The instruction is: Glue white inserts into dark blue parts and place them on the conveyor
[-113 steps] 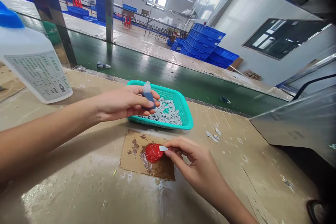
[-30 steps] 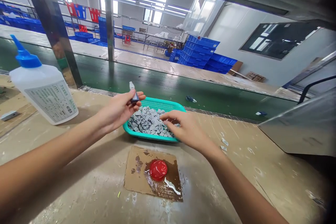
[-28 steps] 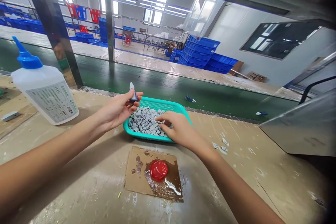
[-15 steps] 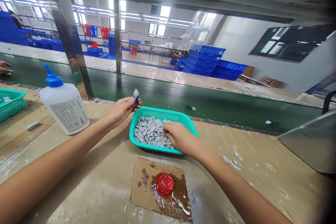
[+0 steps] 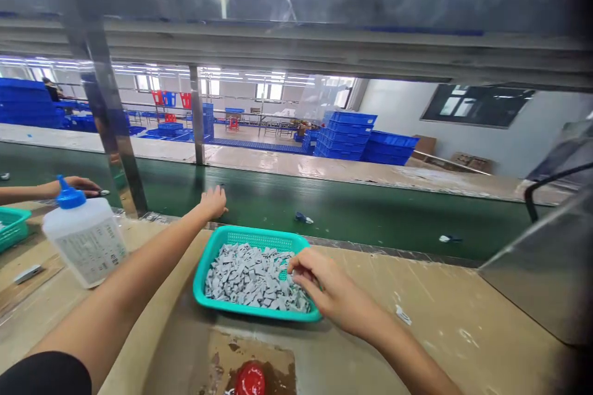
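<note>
My left hand (image 5: pixel 213 202) reaches forward past the basket, out over the green conveyor belt (image 5: pixel 370 216). Its fingers are curled, and a small dark tip near them is too unclear to name. My right hand (image 5: pixel 324 284) lies at the near right of a teal mesh basket (image 5: pixel 257 237), its fingertips among a heap of small grey plastic pieces (image 5: pixel 245 278). At the bottom edge of the view, a red glue blob (image 5: pixel 250 379) sits on a stained cardboard sheet (image 5: pixel 282 358), partly cut off.
A large white glue bottle (image 5: pixel 86 241) with a blue cap stands left on the bench. Beyond it, a co-worker's hand (image 5: pixel 76 184) reaches near the belt, and another teal basket (image 5: pixel 12 228) sits at the left edge. A steel post (image 5: pixel 115 148) rises behind the bottle.
My left hand has moved forward over the belt, and the small bottle no longer shows in it. My right hand stays in the pieces. The view has tilted upward.
</note>
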Tool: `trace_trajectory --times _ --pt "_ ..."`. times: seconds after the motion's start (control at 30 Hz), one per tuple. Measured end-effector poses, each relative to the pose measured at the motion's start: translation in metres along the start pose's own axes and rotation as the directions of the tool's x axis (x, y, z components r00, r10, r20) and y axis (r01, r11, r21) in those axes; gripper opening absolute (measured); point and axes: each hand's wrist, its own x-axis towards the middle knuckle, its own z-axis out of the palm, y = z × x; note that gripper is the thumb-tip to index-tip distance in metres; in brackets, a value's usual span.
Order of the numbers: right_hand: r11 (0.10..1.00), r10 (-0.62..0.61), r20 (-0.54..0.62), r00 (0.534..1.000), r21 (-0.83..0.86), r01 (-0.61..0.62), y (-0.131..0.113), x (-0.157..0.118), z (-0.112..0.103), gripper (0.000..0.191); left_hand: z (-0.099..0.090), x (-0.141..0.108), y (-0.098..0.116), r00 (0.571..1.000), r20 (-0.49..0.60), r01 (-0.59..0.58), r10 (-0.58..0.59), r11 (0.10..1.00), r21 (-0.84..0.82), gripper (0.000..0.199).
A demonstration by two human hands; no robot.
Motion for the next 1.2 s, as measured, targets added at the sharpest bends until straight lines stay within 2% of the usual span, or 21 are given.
trace_trajectory --times 0.1,0.2,0.3,0.37,0.43,0.53,0.63,0.7,0.77,0.83,0.87,0.9,0.93,1.03,1.2 --pt "0.96 0.079 -0.04 0.996 0.271 -0.065 0.004 -0.011 -0.006 0.011 0.015 0.021 0.055 0.983 0.078 -0.167 0.167 0.986 -0.005 0.038" --pt "0.891 0.173 -0.051 0.984 0.434 -0.135 0.01 -0.014 -0.005 0.015 0.037 0.037 0.117 0.928 0.177 -0.321 0.329 0.944 -0.076 0.036" --pt "0.849 0.259 -0.08 0.962 0.494 -0.188 0.015 -0.014 -0.004 0.014 0.054 0.042 0.159 0.898 0.246 -0.336 0.365 0.929 -0.152 0.028" --pt "0.812 0.289 -0.073 0.954 0.546 -0.205 0.017 -0.014 -0.005 0.013 0.056 0.039 0.168 0.905 0.253 -0.291 0.342 0.931 -0.219 0.024" --pt "0.765 0.301 -0.024 0.953 0.602 -0.226 0.018 -0.015 -0.006 0.014 0.05 0.031 0.163 0.92 0.225 -0.244 0.322 0.917 -0.317 0.019" --pt "0.718 0.291 0.037 0.956 0.652 -0.244 0.016 -0.017 -0.007 0.019 0.03 0.007 0.141 0.938 0.14 -0.21 0.317 0.843 -0.495 0.029" --pt "0.714 0.282 0.078 0.956 0.649 -0.264 0.009 -0.018 -0.007 0.021 0.006 -0.029 0.117 0.954 0.061 -0.184 0.295 0.733 -0.655 0.024" --pt "0.722 0.295 0.094 0.951 0.63 -0.286 0.002 -0.019 -0.008 0.022 -0.01 -0.061 0.103 0.96 0.055 -0.145 0.275 0.654 -0.743 0.021" --pt "0.727 0.313 0.094 0.945 0.617 -0.302 -0.005 -0.021 -0.008 0.022 -0.027 -0.097 0.09 0.967 0.098 -0.033 0.233 0.498 -0.867 0.021" --pt "0.725 0.335 0.1 0.937 0.607 -0.325 -0.01 -0.025 -0.005 0.022 -0.041 -0.133 0.077 0.967 0.227 0.214 0.114 0.112 -0.97 0.019" --pt "0.724 0.354 0.102 0.93 0.6 -0.341 -0.011 -0.029 -0.002 0.022 -0.046 -0.149 0.07 0.952 0.296 0.298 0.083 -0.013 -0.955 0.016" --pt "0.724 0.377 0.097 0.921 0.589 -0.359 -0.011 -0.032 0.001 0.022 -0.05 -0.163 0.063 0.932 0.357 0.362 0.064 -0.106 -0.926 0.015" --pt "0.724 0.407 0.079 0.91 0.58 -0.374 -0.01 -0.037 0.005 0.022 -0.052 -0.174 0.057 0.913 0.405 0.408 0.051 -0.155 -0.9 0.014" --pt "0.716 0.497 -0.011 0.868 0.571 -0.403 -0.007 -0.047 0.016 0.025 -0.05 -0.19 0.042 0.876 0.482 0.473 0.019 -0.226 -0.851 0.014" --pt "0.718 0.563 -0.151 0.813 0.577 -0.39 -0.005 -0.054 0.027 0.033 -0.043 -0.192 0.035 0.851 0.524 0.511 0.024 -0.265 -0.818 0.017"
